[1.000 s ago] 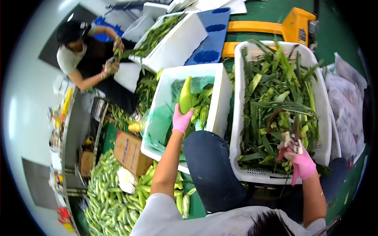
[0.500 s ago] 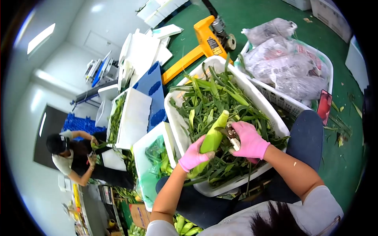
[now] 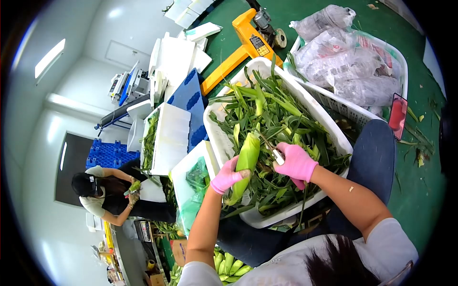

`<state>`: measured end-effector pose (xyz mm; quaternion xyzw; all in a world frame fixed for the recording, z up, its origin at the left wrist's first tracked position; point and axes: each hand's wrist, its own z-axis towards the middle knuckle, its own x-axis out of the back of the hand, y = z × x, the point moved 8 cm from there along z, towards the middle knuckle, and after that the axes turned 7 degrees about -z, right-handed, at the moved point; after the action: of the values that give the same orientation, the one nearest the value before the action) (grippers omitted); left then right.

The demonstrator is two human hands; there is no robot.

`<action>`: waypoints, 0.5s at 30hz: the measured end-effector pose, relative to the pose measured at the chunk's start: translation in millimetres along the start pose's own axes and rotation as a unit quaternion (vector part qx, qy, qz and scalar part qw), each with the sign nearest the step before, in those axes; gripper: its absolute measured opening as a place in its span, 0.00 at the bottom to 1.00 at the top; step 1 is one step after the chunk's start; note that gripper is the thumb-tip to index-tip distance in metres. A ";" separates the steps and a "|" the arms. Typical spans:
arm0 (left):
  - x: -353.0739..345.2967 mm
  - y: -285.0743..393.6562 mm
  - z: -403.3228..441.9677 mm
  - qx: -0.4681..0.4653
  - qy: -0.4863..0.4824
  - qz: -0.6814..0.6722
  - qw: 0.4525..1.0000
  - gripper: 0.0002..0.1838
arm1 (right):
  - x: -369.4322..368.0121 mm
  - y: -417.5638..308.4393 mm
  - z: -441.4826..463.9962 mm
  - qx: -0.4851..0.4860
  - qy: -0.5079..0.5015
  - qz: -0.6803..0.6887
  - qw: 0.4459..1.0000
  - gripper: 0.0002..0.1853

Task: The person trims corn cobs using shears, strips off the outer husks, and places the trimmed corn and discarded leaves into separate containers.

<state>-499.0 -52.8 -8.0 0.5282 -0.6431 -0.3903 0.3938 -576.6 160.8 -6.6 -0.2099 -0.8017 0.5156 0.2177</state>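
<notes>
An ear of corn in green husk point(image 3: 248, 155) is gripped by my left hand point(image 3: 228, 176), in a pink glove, over the near left part of a white crate point(image 3: 333, 131). My right hand point(image 3: 296, 164), also gloved in pink, is closed round pruning shears point(image 3: 278, 156), whose dark blades point up and left toward the corn. The blades and the ear look apart. Below both hands, cut husks and leaves point(image 3: 274, 188) fill the crate. Palm and lower fingers of my right hand are partly hidden.
A white foam box point(image 3: 179, 174) with green plastic stands left of the crate. At the right, a basket point(image 3: 404, 71) holds wrapped bundles beside a phone point(image 3: 398, 114). Behind is a yellow pallet jack point(image 3: 224, 71). A co-worker point(image 3: 102, 195) handles corn at the left.
My left hand has brought the corn from the foam box to the crate, beside the shears. Since half a second ago the corn's tip has dropped left, away from the shears; the view has turned right.
</notes>
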 end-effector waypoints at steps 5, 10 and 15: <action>-12.3 14.0 3.4 -0.097 0.159 0.204 0.961 0.46 | 9.9 22.4 25.8 0.145 0.169 0.159 0.962 0.27; -51.1 36.3 6.2 -0.106 0.079 0.164 0.978 0.52 | 22.9 8.9 15.1 0.240 0.128 0.241 0.931 0.23; -16.6 0.9 0.4 0.051 -0.051 -0.167 0.983 0.58 | 61.1 -5.4 1.7 0.220 0.224 0.034 0.949 0.21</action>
<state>-497.6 -36.3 -8.9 0.6271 -0.5839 -0.4439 0.2622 -628.1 191.8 5.8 -0.2938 -0.5915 0.6257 0.4149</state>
